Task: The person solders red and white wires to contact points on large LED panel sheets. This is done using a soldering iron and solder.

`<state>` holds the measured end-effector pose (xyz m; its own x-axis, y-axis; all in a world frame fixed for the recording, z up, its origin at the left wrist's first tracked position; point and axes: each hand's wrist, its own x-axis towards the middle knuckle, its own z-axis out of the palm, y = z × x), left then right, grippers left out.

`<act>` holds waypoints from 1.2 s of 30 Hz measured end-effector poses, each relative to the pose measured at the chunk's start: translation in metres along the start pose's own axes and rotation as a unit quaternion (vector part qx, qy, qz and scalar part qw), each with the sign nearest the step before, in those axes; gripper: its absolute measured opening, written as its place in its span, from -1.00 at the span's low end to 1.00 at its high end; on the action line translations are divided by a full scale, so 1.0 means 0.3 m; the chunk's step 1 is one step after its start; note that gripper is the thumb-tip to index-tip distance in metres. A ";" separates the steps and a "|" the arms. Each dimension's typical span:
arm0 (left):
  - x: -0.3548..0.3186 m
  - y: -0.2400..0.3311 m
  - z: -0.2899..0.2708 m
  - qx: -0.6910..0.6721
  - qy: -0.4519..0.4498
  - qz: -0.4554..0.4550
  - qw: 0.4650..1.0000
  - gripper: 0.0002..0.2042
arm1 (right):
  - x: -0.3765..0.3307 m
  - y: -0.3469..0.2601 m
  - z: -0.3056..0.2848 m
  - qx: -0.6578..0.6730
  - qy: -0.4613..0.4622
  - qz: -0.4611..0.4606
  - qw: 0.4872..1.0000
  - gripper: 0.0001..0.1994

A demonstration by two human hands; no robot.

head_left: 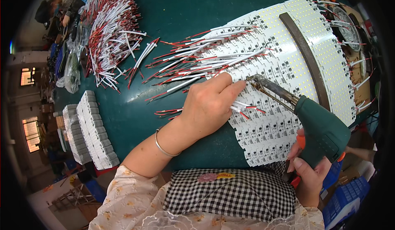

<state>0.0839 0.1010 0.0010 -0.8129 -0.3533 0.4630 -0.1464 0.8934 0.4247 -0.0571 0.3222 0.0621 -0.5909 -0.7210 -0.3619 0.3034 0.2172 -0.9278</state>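
Observation:
My left hand (212,102) is closed over a sheet of white LED circuit boards (267,131), its fingertips pinched together beside the soldering tip. A few white-sleeved wires (240,106) with red ends stick out from under its palm; the fingers hide what lies right at the tips. In my right hand (310,172) is the grip of a green soldering gun (323,125), its metal tip reaching left to the boards by my left fingers. More white-sleeved wires (222,59) lie across the boards' left part, their red and black ends hanging over that side.
A dark curved bar (306,53) lies across the boards. Piled wires (113,41) cover the far left of the green table (181,8), with stacked white strips (96,131) nearer me. At the right stand a round metal dish (347,28) and a blue basket (345,199).

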 end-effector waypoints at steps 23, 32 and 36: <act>-0.004 -0.026 0.010 -0.026 -0.005 0.053 0.998 -0.67 | -0.052 -0.006 -0.044 0.041 0.068 -0.016 0.997 -0.31; 0.001 -0.038 0.001 -0.054 -0.023 0.045 0.997 -0.64 | -0.069 0.001 -0.060 0.036 -0.001 0.042 0.998 -0.44; -0.002 -0.037 0.011 -0.045 0.005 0.060 0.997 -0.72 | -0.064 0.004 -0.046 0.006 0.012 0.076 0.997 -0.38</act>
<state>0.0841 0.0923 -0.0065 -0.8156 -0.2486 0.5225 0.0029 0.9013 0.4333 -0.0556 0.3454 0.0668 -0.5559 -0.6640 -0.5001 0.3991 0.3145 -0.8613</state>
